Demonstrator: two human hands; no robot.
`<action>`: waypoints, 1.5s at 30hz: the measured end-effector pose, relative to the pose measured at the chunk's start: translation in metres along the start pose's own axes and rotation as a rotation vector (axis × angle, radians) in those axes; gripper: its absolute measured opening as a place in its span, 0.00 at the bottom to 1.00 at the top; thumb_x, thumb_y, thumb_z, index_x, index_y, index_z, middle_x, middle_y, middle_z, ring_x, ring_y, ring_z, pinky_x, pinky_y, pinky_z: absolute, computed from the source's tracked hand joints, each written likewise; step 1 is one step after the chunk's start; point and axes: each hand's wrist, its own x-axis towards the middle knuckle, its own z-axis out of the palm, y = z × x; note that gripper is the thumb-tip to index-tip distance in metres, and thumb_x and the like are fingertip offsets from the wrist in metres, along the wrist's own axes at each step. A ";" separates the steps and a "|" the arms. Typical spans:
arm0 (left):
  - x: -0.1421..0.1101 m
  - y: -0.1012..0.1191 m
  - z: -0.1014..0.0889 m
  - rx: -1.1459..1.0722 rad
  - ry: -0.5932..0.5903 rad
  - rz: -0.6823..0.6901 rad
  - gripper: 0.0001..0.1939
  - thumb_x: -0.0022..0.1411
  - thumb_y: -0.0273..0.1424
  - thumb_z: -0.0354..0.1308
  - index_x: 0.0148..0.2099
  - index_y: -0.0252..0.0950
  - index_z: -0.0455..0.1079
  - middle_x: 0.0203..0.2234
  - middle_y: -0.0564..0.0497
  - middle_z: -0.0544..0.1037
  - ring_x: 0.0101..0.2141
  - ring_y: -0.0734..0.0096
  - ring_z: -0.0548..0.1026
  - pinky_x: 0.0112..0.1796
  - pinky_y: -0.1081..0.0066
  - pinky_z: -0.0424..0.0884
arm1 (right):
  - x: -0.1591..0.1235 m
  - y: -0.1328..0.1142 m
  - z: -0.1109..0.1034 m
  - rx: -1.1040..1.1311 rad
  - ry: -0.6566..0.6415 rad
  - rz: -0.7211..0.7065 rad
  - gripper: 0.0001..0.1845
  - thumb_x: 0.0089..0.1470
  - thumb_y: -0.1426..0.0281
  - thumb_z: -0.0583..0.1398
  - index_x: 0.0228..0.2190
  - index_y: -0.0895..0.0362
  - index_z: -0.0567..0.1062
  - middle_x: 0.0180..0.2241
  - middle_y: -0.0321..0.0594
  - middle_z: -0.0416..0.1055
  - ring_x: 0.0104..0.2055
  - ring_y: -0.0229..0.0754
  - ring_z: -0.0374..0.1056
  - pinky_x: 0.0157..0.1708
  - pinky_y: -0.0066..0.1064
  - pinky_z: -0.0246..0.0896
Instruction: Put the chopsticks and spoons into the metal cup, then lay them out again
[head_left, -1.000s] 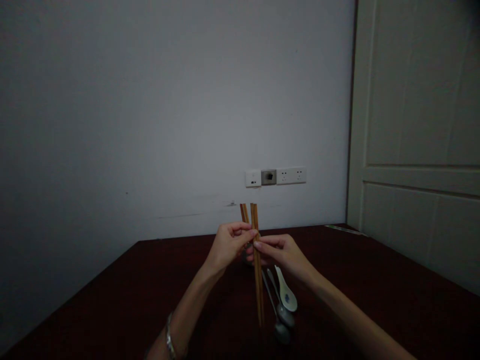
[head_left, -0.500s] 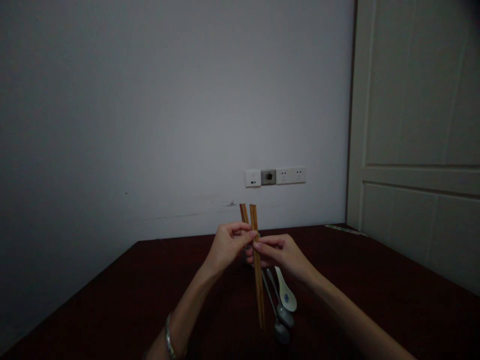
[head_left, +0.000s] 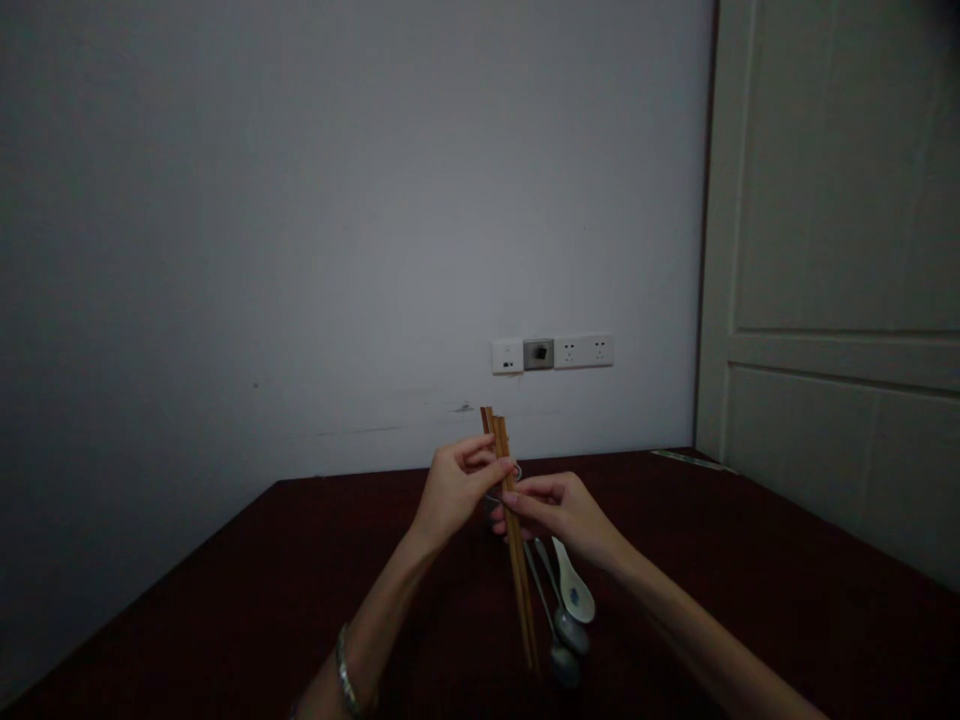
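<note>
Above a dark red-brown table (head_left: pixel 225 600), my left hand (head_left: pixel 450 490) and my right hand (head_left: pixel 562 515) meet, both pinched on a bundle of wooden chopsticks (head_left: pixel 514 545). The sticks stand nearly upright, their tops poking above my left fingers and their lower ends pointing down toward the table. My right fingers also grip the handles of a white ceramic spoon with a blue mark (head_left: pixel 574 585) and two metal spoons (head_left: pixel 562 640), which hang down below that hand. A bracelet (head_left: pixel 345 680) circles my left wrist.
A pale wall runs behind the table, with a row of white sockets (head_left: pixel 553 353) low on it. A cream panelled door (head_left: pixel 832 270) stands at the right. A thin light strip (head_left: pixel 690 460) lies at the table's far right edge.
The two groups of chopstick tops have come together into one bundle, and the sticks' lower ends have swung slightly to the right. Both hands stay in place.
</note>
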 end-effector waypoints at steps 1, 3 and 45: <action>-0.001 0.001 0.001 -0.012 0.001 0.003 0.26 0.46 0.35 0.62 0.47 0.27 0.66 0.23 0.49 0.75 0.26 0.71 0.73 0.31 0.72 0.68 | 0.000 -0.001 0.001 -0.002 0.001 0.001 0.20 0.39 0.56 0.63 0.25 0.62 0.76 0.28 0.46 0.75 0.29 0.40 0.71 0.29 0.30 0.65; -0.002 0.004 0.002 -0.024 0.002 0.024 0.31 0.47 0.34 0.62 0.53 0.29 0.60 0.23 0.50 0.75 0.27 0.71 0.74 0.32 0.72 0.69 | 0.000 -0.002 0.002 -0.001 0.011 0.002 0.20 0.38 0.56 0.63 0.25 0.62 0.76 0.27 0.46 0.74 0.28 0.40 0.71 0.29 0.30 0.65; -0.005 0.007 0.001 -0.159 -0.100 0.052 0.29 0.49 0.34 0.61 0.52 0.35 0.55 0.24 0.49 0.76 0.30 0.61 0.76 0.29 0.69 0.72 | 0.001 0.005 0.000 -0.051 -0.024 0.016 0.20 0.40 0.57 0.62 0.27 0.64 0.77 0.30 0.48 0.74 0.31 0.43 0.72 0.29 0.31 0.66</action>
